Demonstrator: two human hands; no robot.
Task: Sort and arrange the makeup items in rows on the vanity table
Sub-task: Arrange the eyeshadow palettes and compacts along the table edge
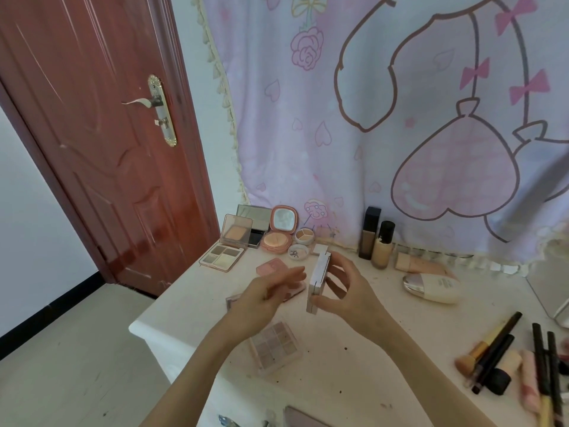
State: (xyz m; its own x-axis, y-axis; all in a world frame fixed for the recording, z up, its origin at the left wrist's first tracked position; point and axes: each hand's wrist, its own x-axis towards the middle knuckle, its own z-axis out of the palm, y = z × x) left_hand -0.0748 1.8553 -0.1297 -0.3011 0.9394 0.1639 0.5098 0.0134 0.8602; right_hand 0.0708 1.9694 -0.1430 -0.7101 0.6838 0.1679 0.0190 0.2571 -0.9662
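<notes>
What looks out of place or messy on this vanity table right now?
Dark specks dot the white tabletop, like spilled crumbs or dirt. The white bottle lies on its side while the two foundation bottles stand upright. The brushes and pencils at the right lie in a crossed heap. The right hand holds a white compact on edge.

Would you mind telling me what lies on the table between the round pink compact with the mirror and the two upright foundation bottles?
In the head view, a small three-shade concealer pot and a white-lidded jar sit between the pink compact and the foundation bottles.
</notes>
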